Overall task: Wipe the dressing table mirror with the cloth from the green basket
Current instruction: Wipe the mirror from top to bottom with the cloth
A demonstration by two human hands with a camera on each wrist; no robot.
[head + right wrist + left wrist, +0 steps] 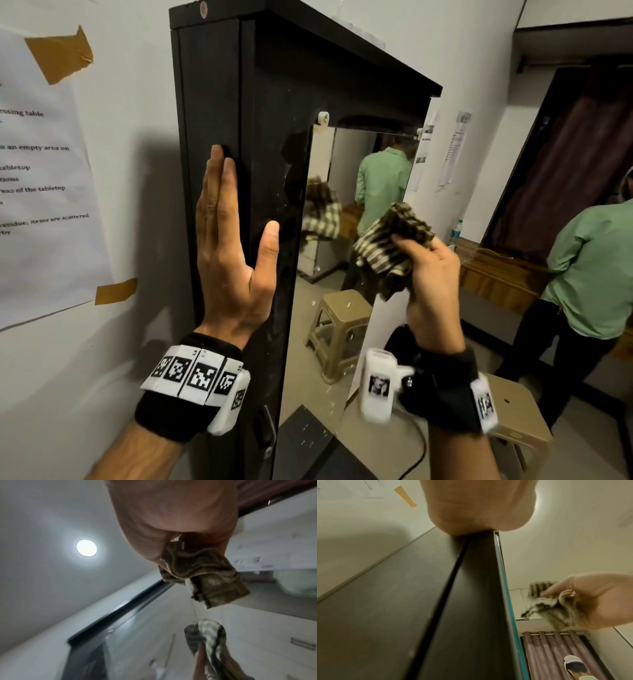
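The bunched brown-and-cream checked cloth was gripped in the right hand, just off the tall rectangular glass mirror; wiping seemed under way. The left hand, fingers straight, was pressed flat beside the mirror on the black wooden cabinet frame. Contact with the glass was judged the next need.

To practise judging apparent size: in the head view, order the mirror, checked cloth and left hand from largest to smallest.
1. mirror
2. left hand, enlarged by nearness
3. checked cloth, bunched in the right hand

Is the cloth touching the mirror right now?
Apart. The left wrist view shows wall between the cloth in the right hand and the mirror edge.
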